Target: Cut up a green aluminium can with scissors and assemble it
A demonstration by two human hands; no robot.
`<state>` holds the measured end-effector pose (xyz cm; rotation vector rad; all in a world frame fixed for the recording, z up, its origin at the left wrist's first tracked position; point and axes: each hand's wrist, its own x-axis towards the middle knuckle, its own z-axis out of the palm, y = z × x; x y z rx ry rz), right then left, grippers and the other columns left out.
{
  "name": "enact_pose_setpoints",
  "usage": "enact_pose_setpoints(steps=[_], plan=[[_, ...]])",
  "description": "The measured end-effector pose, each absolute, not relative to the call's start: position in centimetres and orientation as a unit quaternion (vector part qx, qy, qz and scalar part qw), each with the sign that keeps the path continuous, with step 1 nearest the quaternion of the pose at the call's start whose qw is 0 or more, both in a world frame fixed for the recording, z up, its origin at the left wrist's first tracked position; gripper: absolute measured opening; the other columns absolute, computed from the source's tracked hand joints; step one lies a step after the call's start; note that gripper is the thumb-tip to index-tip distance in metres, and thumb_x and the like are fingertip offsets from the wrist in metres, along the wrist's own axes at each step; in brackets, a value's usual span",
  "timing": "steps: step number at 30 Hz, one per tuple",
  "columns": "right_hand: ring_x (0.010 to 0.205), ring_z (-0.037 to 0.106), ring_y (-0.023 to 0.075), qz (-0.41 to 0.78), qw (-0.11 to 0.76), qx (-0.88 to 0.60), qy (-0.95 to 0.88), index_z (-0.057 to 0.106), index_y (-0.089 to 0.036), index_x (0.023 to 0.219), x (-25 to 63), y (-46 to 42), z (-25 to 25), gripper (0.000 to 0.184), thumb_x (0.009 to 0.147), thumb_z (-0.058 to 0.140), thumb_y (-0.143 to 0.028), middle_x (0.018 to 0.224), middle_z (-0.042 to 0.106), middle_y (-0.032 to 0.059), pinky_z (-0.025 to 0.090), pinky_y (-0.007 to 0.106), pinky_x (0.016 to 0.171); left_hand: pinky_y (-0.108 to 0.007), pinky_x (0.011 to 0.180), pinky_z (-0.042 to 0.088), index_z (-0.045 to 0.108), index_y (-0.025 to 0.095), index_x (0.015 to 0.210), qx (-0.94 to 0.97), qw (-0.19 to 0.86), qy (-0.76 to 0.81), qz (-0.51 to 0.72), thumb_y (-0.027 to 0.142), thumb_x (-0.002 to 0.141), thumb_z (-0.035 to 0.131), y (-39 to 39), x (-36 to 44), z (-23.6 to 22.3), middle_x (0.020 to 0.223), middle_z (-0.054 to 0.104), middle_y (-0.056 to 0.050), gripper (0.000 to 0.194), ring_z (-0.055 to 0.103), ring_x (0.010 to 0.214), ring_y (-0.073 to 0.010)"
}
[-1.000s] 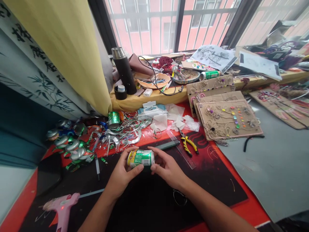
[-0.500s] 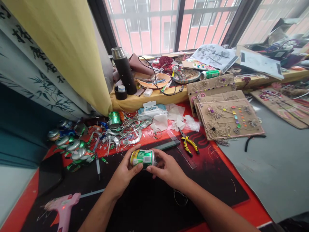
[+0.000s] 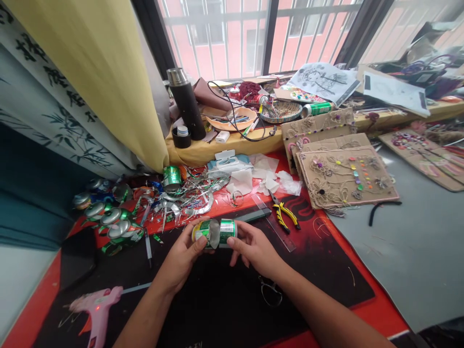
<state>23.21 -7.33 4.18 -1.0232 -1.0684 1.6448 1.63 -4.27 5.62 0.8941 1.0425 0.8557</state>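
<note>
A green drink can is in two pieces above the black mat (image 3: 217, 304). The left can half (image 3: 203, 228), with yellow near its end, is gripped between the thumb and fingers of my left hand (image 3: 184, 256). Its ragged grey cut edge faces right. My right hand (image 3: 255, 249) pinches the right can half (image 3: 228, 227), which bears a barcode. The two pieces are close together at the cut; whether they touch I cannot tell. Below my right wrist lies a pair of glasses (image 3: 271, 292), partly lost against the dark mat.
A pink glue gun (image 3: 96, 307) with a lit red light lies front left. Cut can tops (image 3: 119, 229) and metal strips (image 3: 197, 200) are heaped behind. Yellow-black pliers (image 3: 284, 217), a clear ruler (image 3: 277, 229) and a cutter knife (image 3: 148, 249) lie on the mat.
The can, which looked like one piece, is now parted into two halves with a cut edge showing. My hands have drawn slightly apart.
</note>
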Motion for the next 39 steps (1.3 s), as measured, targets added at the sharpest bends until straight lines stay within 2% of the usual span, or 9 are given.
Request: enact_pose_setpoints(steps=[20, 25, 34, 39], plan=[[0.057, 0.069, 0.0104, 0.64, 0.445, -0.428, -0.457, 0.065, -0.017, 0.136, 22.94, -7.47, 4.52, 0.059, 0.092, 0.079, -0.054, 0.117, 0.076, 0.0118, 0.036, 0.016, 0.036, -0.033, 0.089, 0.061, 0.066, 0.026, 0.135, 0.456, 0.652, 0.467, 0.386, 0.045, 0.076, 0.096, -4.59, 1.59, 5.23, 0.123, 0.074, -0.008, 0.069, 0.071, 0.108, -0.0267], [0.058, 0.069, 0.0105, 0.64, 0.434, -0.43, -0.466, 0.065, -0.017, 0.134, 23.1, -7.41, 4.4, 0.057, 0.091, 0.081, -0.051, 0.12, 0.076, 0.0113, 0.036, 0.016, 0.037, -0.038, 0.095, 0.061, 0.065, 0.026, 0.136, 0.482, 0.629, 0.472, 0.386, 0.044, 0.076, 0.095, -4.64, 1.78, 5.37, 0.125, 0.076, -0.008, 0.07, 0.074, 0.113, -0.0297], [0.059, 0.067, 0.0125, 0.639, 0.4, -0.449, -0.479, 0.065, -0.018, 0.133, 23.22, -7.4, 4.21, 0.059, 0.09, 0.08, -0.055, 0.095, 0.074, 0.0042, 0.04, 0.017, 0.041, -0.039, 0.098, 0.061, 0.062, 0.026, 0.136, 0.517, 0.611, 0.464, 0.378, 0.046, 0.079, 0.092, -4.77, 1.87, 5.81, 0.126, 0.076, -0.009, 0.068, 0.075, 0.113, -0.0307], [0.052, 0.059, 0.01, 0.642, 0.376, -0.451, -0.494, 0.067, -0.019, 0.134, 23.44, -7.4, 4.25, 0.059, 0.088, 0.083, -0.054, 0.081, 0.071, -0.0005, 0.039, 0.017, 0.042, -0.038, 0.095, 0.061, 0.061, 0.027, 0.138, 0.522, 0.62, 0.458, 0.364, 0.046, 0.08, 0.092, -4.96, 1.84, 5.64, 0.126, 0.075, -0.009, 0.068, 0.075, 0.11, -0.0303]])
